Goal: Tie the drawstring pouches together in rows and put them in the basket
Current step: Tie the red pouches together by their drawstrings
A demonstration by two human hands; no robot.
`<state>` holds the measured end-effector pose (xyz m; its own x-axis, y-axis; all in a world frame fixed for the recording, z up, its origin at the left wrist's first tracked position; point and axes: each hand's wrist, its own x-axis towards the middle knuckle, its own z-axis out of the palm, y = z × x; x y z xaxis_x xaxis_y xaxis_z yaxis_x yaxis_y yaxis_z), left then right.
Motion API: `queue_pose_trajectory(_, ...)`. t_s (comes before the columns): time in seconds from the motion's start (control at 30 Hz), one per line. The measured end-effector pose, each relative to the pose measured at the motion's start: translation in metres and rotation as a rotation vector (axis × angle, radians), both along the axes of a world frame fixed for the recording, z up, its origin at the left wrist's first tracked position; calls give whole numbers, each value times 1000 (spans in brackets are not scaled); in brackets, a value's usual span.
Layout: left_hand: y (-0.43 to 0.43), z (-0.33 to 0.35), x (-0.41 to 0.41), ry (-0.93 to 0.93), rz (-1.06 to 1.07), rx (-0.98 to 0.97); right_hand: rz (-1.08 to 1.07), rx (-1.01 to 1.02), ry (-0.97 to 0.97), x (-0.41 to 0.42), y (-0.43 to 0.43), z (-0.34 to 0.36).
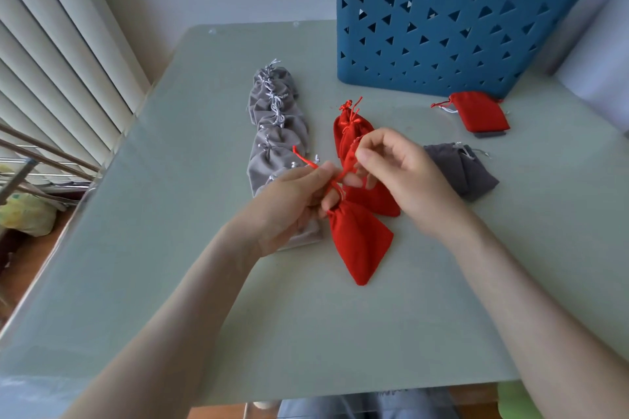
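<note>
A row of red pouches [350, 129] lies in the middle of the table. Its nearest red pouch [360, 241] lies gathered at the neck. My left hand [292, 201] pinches that pouch's red drawstring [304, 160] at the neck, and a loose end sticks up to the left. My right hand [398, 167] pinches the cord of the adjoining red pouch just above. A tied row of several grey pouches [272, 133] lies to the left, partly under my left hand. The blue basket [442, 27] stands at the back right.
A loose red pouch [480, 110] lies in front of the basket on something dark. A loose dark grey pouch [466, 170] lies right of my right hand. The table [170, 214] ends at a wall with blinds on the left; its front edge is near me.
</note>
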<state>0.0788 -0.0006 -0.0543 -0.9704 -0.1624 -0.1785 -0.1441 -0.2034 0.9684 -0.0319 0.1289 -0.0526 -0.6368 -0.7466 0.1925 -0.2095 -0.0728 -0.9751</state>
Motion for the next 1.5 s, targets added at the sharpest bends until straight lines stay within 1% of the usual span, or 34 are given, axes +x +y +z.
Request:
queue_pose_trajectory(0.07, 0, -1, -1, 51, 68, -44, 31, -19, -81, 0, 0, 0)
queue_pose_trajectory(0.13, 2, -1, -1, 102, 114, -38, 115, 27, -149, 3, -2, -4)
queue_pose_trajectory(0.2, 3, -1, -3, 138, 150, -35, 209, 68, -184, 7, -4, -9)
queue_pose_trajectory(0.27, 2, -2, -4, 164, 197, -48, 247, 71, -212, 8, -5, -10)
queue_pose_trajectory(0.4, -1, -7, -6, 203, 209, -70, 198, 4, -335, 2, -6, -8)
queue_pose_trajectory(0.57, -5, -7, -3, 232, 124, -161, 189, 41, -279, 3, -4, -8)
queue_pose_trajectory(0.63, -6, -4, -2, 231, 154, -219, 157, 61, -284, 2, -4, -8)
queue_pose_trajectory(0.67, -6, -3, -1, 220, 179, -286, 143, 65, -292, 1, -4, -7)
queue_pose_trajectory(0.73, -5, -5, 0, 207, 224, -503, 119, 98, -268, 2, -4, -7)
queue_pose_trajectory(0.87, -3, -20, -4, 254, 321, -1087, 88, 159, -192, 2, -4, -8)
queue_pose_trajectory(0.9, -2, -24, -5, 282, 336, -1174, 85, 159, -191, 2, -4, -8)
queue_pose_trajectory(0.93, -3, -26, -6, 320, 354, -1219, 85, 152, -197, 2, -5, -8)
queue_pose_trajectory(1.07, -2, -25, -6, 472, 432, -1295, 137, 106, -276, 4, -6, -7)
queue_pose_trajectory(1.2, -3, -24, -5, 549, 458, -1316, 194, 159, -282, 5, -7, -8)
queue_pose_trajectory(1.33, -4, -23, -5, 541, 462, -1291, 238, 125, -323, 6, -4, -6)
queue_pose_trajectory(1.5, -5, -22, -3, 502, 442, -1282, 201, 200, -232, 4, -5, -9)
